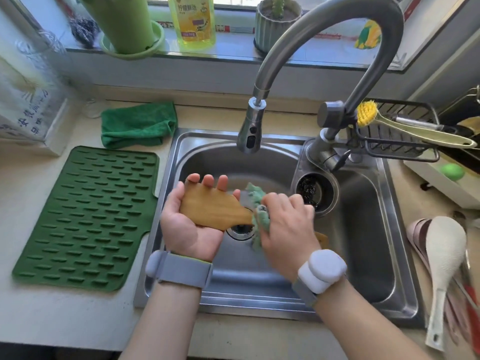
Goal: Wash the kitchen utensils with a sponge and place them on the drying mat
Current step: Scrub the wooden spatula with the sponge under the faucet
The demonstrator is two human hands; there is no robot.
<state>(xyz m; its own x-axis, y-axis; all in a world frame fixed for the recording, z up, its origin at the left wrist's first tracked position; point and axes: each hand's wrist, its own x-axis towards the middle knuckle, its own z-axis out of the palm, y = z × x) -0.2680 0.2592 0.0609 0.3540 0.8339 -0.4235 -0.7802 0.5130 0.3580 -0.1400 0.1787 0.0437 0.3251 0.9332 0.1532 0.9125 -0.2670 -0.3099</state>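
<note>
Two hands at work over the sink: wooden spatula under the sponge

Left hand (191,224) lies palm up over the sink (376,255), fingers (207,181) nearly straight, supporting the flat blade of a wooden spatula (213,207) from beneath; the blade rests across palm and fingers, and the thumb lies along its left edge. Right hand (285,224) has its fingers curled round a green sponge (257,203), which is pressed against the spatula's neck just beyond the left fingertips. A short piece of the handle end shows past the right hand, by the wrist. Both wrists carry grey bands.

Above the fingers hangs the faucet (250,131); whether water is running cannot be told. Below them sits the drain.

Left of the left fingers, on the counter (65,320), lies the green drying mat (85,216), with a folded green cloth (137,126) behind it. Right of the right fingers, on the counter past the sink rim, lies a white rice paddle (445,255) on top of other utensils. A yellow-bristled brush (389,123) rests on the wire caddy behind the faucet base.
</note>
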